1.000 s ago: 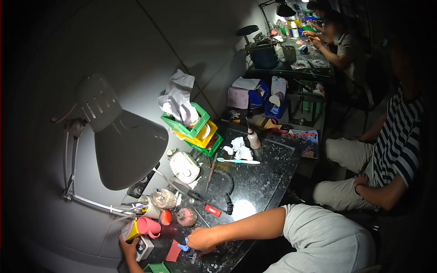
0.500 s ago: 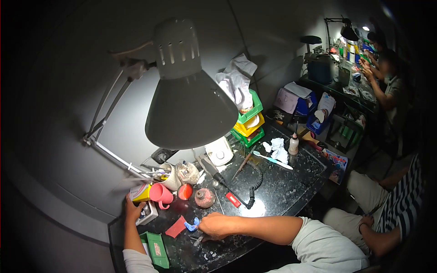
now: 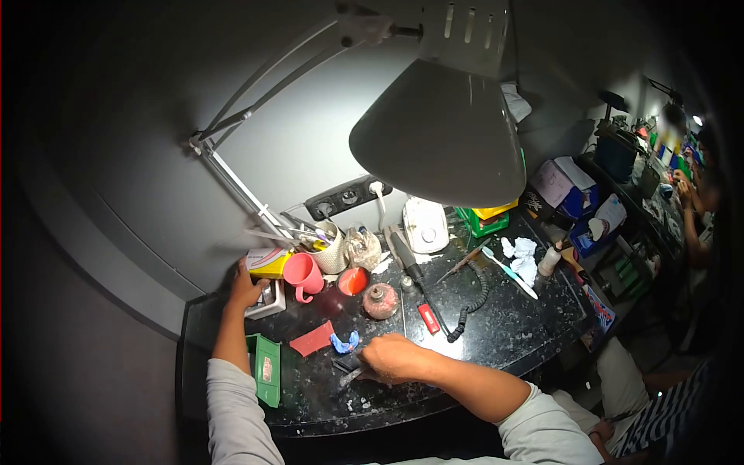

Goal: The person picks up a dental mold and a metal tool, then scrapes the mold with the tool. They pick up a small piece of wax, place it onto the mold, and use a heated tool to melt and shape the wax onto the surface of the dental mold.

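My left hand is at the left end of a small white tray with items in it. Its thumb and finger are apart, the finger reaching up beside a yellow box. My right hand is closed near the table's front edge, palm down. Some dark and grey tool-like pieces lie at its fingertips; what the fingers hold is hidden. Just beyond that hand is a blue, arch-shaped piece, beside a flat pink sheet. A green bin stands near my left forearm.
Behind stand a pink mug, a red-topped jar, a pinkish round bottle and a tool cup. A corded handpiece, red block and toothbrush lie right. A lamp overhangs. People sit at right.
The view has swung left and downward, so the bench sits higher and further right in the picture. Both hands keep about the same places among the things.
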